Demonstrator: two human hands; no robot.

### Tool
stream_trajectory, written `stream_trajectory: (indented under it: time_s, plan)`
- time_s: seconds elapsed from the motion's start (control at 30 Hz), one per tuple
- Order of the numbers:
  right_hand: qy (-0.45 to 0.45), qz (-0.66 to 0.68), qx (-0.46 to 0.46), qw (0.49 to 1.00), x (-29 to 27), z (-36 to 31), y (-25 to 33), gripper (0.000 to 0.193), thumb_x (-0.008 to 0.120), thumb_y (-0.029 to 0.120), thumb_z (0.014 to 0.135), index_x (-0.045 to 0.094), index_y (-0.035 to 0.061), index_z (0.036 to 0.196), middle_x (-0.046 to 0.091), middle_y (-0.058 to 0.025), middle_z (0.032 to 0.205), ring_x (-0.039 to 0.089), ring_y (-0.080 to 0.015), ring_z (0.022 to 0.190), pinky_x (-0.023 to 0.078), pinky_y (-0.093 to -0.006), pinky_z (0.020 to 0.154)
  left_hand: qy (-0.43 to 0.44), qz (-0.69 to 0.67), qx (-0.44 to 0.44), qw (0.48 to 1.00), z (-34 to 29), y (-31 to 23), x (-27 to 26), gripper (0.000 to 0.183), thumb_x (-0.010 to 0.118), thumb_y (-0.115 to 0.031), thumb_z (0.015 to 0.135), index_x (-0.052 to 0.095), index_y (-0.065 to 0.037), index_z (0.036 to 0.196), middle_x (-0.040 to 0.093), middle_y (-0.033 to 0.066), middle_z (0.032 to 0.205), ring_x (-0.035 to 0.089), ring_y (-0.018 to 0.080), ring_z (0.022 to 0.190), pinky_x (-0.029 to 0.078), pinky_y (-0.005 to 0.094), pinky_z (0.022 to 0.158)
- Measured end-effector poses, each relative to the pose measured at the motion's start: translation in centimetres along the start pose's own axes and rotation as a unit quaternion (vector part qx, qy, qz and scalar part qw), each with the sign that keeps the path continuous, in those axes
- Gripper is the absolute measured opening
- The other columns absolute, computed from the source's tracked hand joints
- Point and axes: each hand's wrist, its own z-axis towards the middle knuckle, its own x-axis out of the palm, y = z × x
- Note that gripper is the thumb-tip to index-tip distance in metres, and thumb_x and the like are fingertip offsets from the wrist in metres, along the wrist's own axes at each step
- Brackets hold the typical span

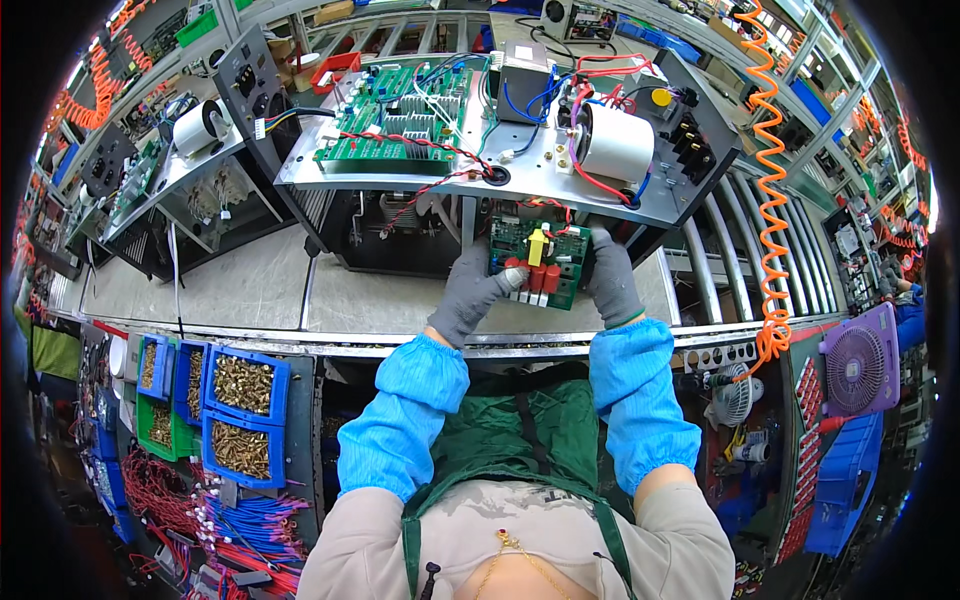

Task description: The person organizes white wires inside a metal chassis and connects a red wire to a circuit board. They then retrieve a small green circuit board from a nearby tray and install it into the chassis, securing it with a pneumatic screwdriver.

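Note:
A green circuit board [562,256] with a yellow part and several red parts is tilted in the opening below a metal shelf [400,180] of an upright equipment case. My left hand [468,297], in a grey glove, grips the board's left side, its thumb over the front. Closed at the right edge is my right hand [614,280], also gloved; its fingertips are partly hidden beneath the shelf. Above, the shelf bears a larger green board [385,155], a transformer [522,80] and a white cylinder [617,143]. Red twisted wires [432,186] hang down by the opening.
Another open case [190,190] stands to the left on the metal bench [210,300]. Rollers [735,260] and an orange coiled hose [772,200] are at the right. Blue bins [245,420] of screws and bundled wires [255,525] lie lower left; a purple fan [860,368] is lower right.

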Motion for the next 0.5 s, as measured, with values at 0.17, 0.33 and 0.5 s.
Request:
stream_trajectory:
  time_s: [0.17,0.33,0.5]
  plan:
    - [0.033,0.067,-0.032,0.997,0.5,-0.1,-0.6,0.036,0.061,0.038,0.088,0.063,0.0046,0.103,0.064,-0.0009,0.083,0.058,-0.0116,0.067,0.048,-0.0261,0.061,0.0,0.011,-0.001,1.0,-0.4,0.5,-0.5,0.068,0.075,-0.038,0.075,0.048,0.001,0.123,0.06,0.0105,0.109,0.057,0.0163,0.097,0.047,0.0315,0.084]
    - [-0.024,0.08,-0.085,0.993,1.2,0.7,-1.8,0.043,0.059,0.042,0.089,0.064,0.0016,0.101,0.063,-0.0013,0.079,0.054,-0.0128,0.068,0.044,-0.0293,0.059,-0.004,-0.021,-0.014,1.0,-0.5,1.1,0.1,0.065,0.073,-0.036,0.077,0.048,0.001,0.124,0.06,0.0099,0.108,0.057,0.0162,0.096,0.047,0.0313,0.082]
    - [0.044,-0.186,-0.018,0.981,-0.4,-0.3,0.2,0.054,0.053,0.052,0.089,0.067,0.0001,0.092,0.057,-0.0013,0.074,0.046,-0.0128,0.067,0.039,-0.0302,0.061,-0.001,0.036,-0.03,0.999,-0.7,0.9,-0.2,0.063,0.073,-0.034,0.077,0.048,0.0,0.125,0.06,0.0095,0.108,0.057,0.0162,0.096,0.047,0.0312,0.082]
